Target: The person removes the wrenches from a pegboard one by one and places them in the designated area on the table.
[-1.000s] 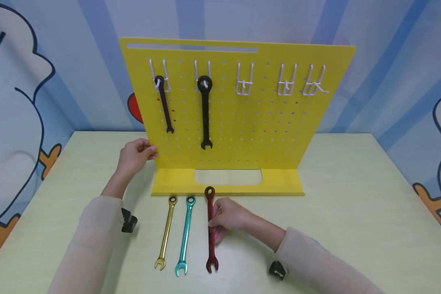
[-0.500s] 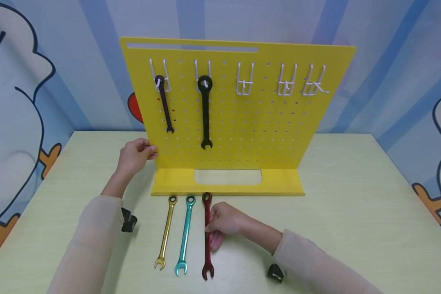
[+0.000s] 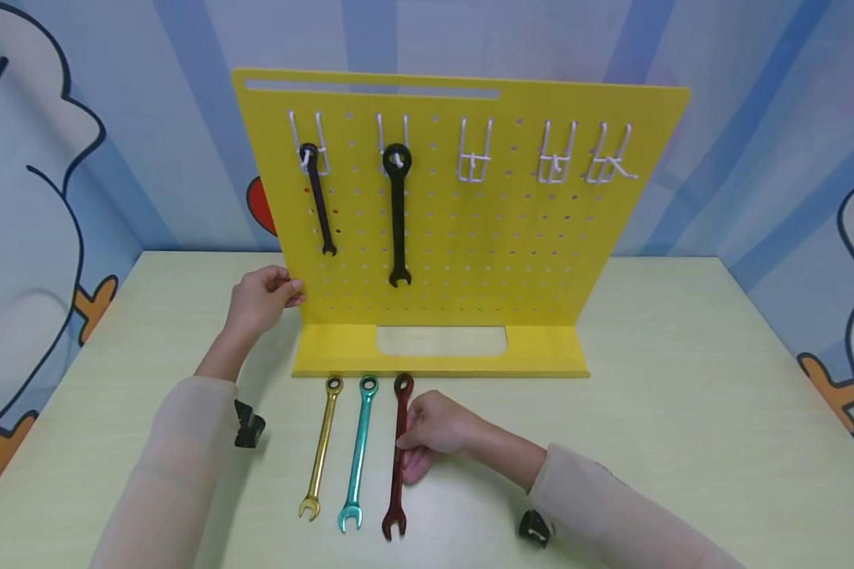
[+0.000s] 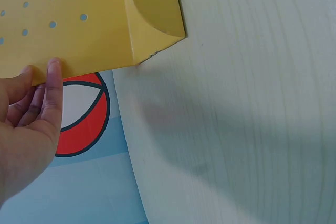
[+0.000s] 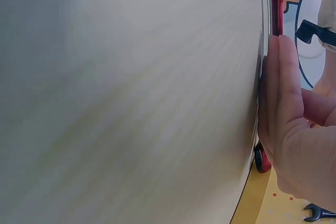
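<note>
My left hand [image 3: 258, 303] pinches the lower left edge of an upright yellow pegboard [image 3: 491, 276]; in the left wrist view, the left hand's [image 4: 31, 124] fingertips meet that edge. Low over the table, my right hand [image 3: 441, 427] holds a dark red combination wrench [image 3: 396, 494] by its shank. Its ring end points at the board's base and its open end toward me, slightly left. In the right wrist view the right hand [image 5: 294, 108] covers the middle of the red wrench [image 5: 278, 9]. Left of it lie a teal wrench [image 3: 359, 458] and a gold wrench [image 3: 321, 458].
A small dark purple wrench [image 3: 319, 205] and a larger black wrench [image 3: 398, 221] hang from the two leftmost hooks. Three more white wire hooks, including the middle hook [image 3: 473, 162], bear nothing. The board's flat base [image 3: 548, 352] stands on the pale table [image 3: 669, 379].
My right hand has lowered the red wrench and drawn it a little toward me and left. Its open end has swung left, nearly in line with the other wrenches. My left hand stays put.
</note>
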Demonstrator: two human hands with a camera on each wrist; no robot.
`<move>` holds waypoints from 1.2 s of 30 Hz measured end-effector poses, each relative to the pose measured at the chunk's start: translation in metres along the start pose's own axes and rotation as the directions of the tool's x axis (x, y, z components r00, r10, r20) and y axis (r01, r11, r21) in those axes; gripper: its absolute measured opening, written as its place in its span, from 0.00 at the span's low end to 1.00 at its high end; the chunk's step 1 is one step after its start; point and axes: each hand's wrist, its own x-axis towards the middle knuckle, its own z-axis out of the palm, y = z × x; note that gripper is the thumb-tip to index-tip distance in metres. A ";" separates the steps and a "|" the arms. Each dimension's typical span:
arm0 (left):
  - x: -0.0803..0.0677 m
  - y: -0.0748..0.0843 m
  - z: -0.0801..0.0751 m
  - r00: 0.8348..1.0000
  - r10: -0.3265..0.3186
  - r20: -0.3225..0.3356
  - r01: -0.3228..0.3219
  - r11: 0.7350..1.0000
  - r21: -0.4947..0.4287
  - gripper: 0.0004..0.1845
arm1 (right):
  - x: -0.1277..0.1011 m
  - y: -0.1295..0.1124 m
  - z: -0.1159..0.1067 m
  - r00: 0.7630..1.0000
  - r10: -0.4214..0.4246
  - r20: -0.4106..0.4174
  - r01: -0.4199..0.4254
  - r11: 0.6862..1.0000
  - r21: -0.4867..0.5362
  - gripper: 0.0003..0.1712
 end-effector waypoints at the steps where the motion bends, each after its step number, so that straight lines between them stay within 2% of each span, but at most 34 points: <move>1: 0.000 0.000 0.000 1.000 0.000 0.000 0.000 1.000 -0.001 0.15 | 0.000 0.000 0.000 1.000 0.001 -0.001 -0.001 1.000 0.001 0.03; 12: -0.001 0.001 -0.001 1.000 0.001 -0.003 -0.001 1.000 -0.009 0.16 | -0.004 -0.003 -0.010 1.000 0.012 -0.024 -0.013 0.999 -0.034 0.03; 26: 0.000 0.000 0.001 1.000 -0.003 -0.007 0.003 1.000 -0.007 0.15 | -0.005 -0.017 -0.030 0.992 -0.125 0.019 0.126 0.980 -0.152 0.04; 30: 0.001 0.000 0.001 1.000 -0.005 -0.009 0.005 1.000 -0.006 0.15 | -0.002 -0.024 -0.036 0.987 -0.162 0.006 0.160 0.971 -0.180 0.06; 36: 0.001 0.000 0.001 1.000 -0.010 -0.009 0.010 1.000 -0.011 0.15 | 0.004 -0.037 -0.045 0.981 -0.191 -0.033 0.183 0.969 -0.167 0.12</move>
